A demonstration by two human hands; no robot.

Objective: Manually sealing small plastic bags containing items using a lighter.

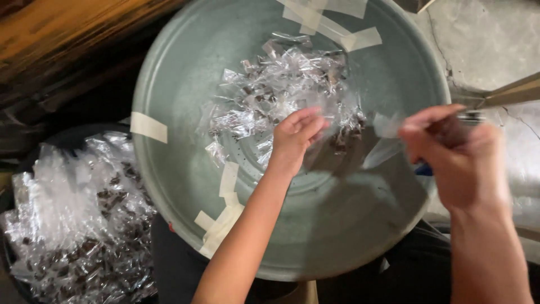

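Near the middle of the frame, the left hand is laid on a heap of small clear packets, its fingers bent together on one of them; what is inside the packets is seen only as dark bits. At the right, the right hand is blurred, and its fingers are closed on a thin clear packet and on a metallic object that cannot be made out well. The heap is lying in the upper centre of a wide grey-green basin, whose top rim is cut off and on which pale tape strips are stuck. At the lower left, a dark container is filled with more packets and is partly cut off. A concrete floor is seen at the upper right, and a wooden board at the upper left.
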